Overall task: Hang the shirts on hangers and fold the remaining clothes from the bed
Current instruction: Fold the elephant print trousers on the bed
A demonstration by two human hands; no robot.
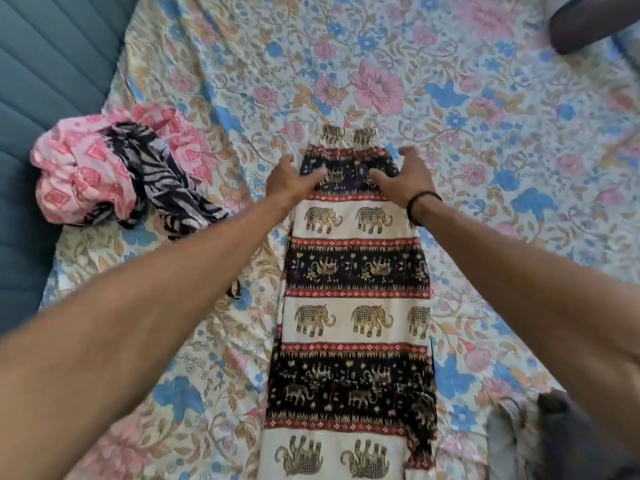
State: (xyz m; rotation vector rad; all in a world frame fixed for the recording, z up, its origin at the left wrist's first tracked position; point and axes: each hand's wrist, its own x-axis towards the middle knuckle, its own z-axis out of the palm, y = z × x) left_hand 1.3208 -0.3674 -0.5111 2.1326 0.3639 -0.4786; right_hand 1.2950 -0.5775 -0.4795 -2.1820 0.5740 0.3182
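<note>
A long pair of elephant-print trousers (353,271), banded in white, black and red, lies flat along the middle of the bed, its gathered cuffs at the far end. My left hand (291,178) rests on the far left edge of the trousers, thumb spread over the black band. My right hand (401,178), a dark band on its wrist, lies on the far right edge with fingers spread. Both hands press the cloth flat near the cuffs. A crumpled heap of pink patterned cloth (79,171) and a zebra-striped garment (166,181) sits at the left.
The floral bedsheet (485,133) covers the bed. A teal padded headboard (45,64) runs along the left. A dark pillow or cushion (588,22) lies at the top right corner. Grey and dark clothing (540,441) sits at the bottom right.
</note>
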